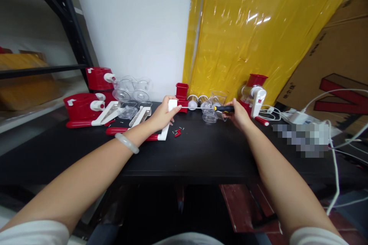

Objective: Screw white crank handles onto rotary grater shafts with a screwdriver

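Note:
My left hand (164,114) is closed on the white arm of a crank handle (163,133), whose red grip points left behind my wrist. My right hand (238,114) is wrapped round the black and yellow handle of a screwdriver (225,109). Its long shaft lies level, with the tip at the white arm beside my left thumb; whether it sits in a screw I cannot tell. Below my left hand lie small red parts (178,133) and several loose screws. Just behind stand a red grater body (181,93) and metal grating drums (202,101).
At left are red grater housings (82,108), another white crank arm (140,115) and clear plastic cups (128,86). An assembled rotary grater (254,93) stands at right, near white cables and a power adapter (298,116). A wall and yellow sheeting (244,26) bound the black table (195,157).

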Demonstrator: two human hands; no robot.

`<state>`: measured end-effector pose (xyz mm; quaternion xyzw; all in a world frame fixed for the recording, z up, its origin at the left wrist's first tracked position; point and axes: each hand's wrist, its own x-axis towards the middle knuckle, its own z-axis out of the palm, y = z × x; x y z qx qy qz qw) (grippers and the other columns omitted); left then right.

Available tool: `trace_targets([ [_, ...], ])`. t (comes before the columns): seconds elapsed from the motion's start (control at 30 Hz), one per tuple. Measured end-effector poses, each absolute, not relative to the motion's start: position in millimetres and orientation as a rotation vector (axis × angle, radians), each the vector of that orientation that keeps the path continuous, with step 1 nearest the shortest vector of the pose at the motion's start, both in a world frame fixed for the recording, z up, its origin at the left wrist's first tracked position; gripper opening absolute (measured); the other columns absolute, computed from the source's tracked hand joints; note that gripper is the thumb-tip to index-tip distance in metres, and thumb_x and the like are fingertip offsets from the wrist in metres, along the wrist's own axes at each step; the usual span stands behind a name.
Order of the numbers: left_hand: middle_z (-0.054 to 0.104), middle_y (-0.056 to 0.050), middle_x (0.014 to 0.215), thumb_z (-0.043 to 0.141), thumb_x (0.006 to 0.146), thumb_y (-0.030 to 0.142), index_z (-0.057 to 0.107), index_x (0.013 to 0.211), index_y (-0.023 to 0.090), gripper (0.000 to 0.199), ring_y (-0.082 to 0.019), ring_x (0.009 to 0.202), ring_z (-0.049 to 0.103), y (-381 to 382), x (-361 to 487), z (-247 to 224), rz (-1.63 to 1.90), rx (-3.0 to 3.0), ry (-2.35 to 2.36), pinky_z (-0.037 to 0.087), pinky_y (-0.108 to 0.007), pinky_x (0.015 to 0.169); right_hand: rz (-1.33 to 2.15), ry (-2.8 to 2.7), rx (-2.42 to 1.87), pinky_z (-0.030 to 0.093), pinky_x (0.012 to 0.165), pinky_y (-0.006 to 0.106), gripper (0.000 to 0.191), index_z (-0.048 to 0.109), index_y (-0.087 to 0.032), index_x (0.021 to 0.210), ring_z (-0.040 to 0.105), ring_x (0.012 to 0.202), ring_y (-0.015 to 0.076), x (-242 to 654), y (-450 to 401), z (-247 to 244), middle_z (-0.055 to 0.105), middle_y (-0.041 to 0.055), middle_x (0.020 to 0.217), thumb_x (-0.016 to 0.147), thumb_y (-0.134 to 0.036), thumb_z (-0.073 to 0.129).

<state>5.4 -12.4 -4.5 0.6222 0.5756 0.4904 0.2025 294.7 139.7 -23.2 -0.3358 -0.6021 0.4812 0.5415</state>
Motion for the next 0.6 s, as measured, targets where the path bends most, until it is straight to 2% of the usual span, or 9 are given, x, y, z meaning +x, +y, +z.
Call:
trace_targets([
  [0.1, 0.052, 0.003, 0.076, 0.056, 0.089, 0.045, 0.04, 0.124, 0.024, 0.044, -0.009, 0.052, 0.056, -11.9, 4.9, -5.2, 1.375, 1.74, 1.602, 0.049, -0.02, 0.045, 1.032, -1.504, -0.879, 0.042, 0.043, 0.029, 0.053, 0.056, -0.023, 0.075, 0.049, 0.043, 0.0144, 297.3, 141.3, -25.7, 0.054, -0.0022, 0.052, 0.074, -0.076, 0.058],
  [0.2, 0.053, 0.003, 0.076, 0.056, 0.088, 0.046, 0.04, 0.124, 0.024, 0.045, -0.01, 0.052, 0.056, -11.1, 3.9, -6.3, 1.386, 1.741, 1.591, 0.049, -0.02, 0.044, 0.959, -1.558, -0.865, 0.036, 0.04, 0.026, 0.048, 0.054, -0.023, 0.071, 0.045, 0.042, 0.0121, 299.0, 141.9, -26.5, 0.052, -0.0036, 0.051, 0.073, -0.07, 0.065],
  [0.4, 0.052, 0.003, 0.077, 0.057, 0.087, 0.048, 0.04, 0.123, 0.024, 0.046, -0.01, 0.053, 0.056, -10.6, 3.0, -6.6, 1.39, 1.735, 1.593, 0.049, -0.021, 0.044, 1.05, -1.484, -0.734, 0.038, 0.045, 0.023, 0.036, 0.053, -0.023, 0.074, 0.048, 0.051, 0.0098, 298.8, 139.7, -23.0, 0.056, -0.0045, 0.064, 0.07, -0.054, 0.073],
  [0.6, 0.052, 0.003, 0.076, 0.057, 0.088, 0.045, 0.04, 0.124, 0.024, 0.044, -0.009, 0.052, 0.055, -10.3, 4.1, -7.0, 1.398, 1.727, 1.587, 0.048, -0.019, 0.044, 1.09, -1.429, -0.643, 0.04, 0.049, 0.023, 0.033, 0.053, -0.024, 0.081, 0.047, 0.052, 0.0085, 298.4, 134.0, -15.7, 0.053, -0.0061, 0.068, 0.067, -0.046, 0.073],
])
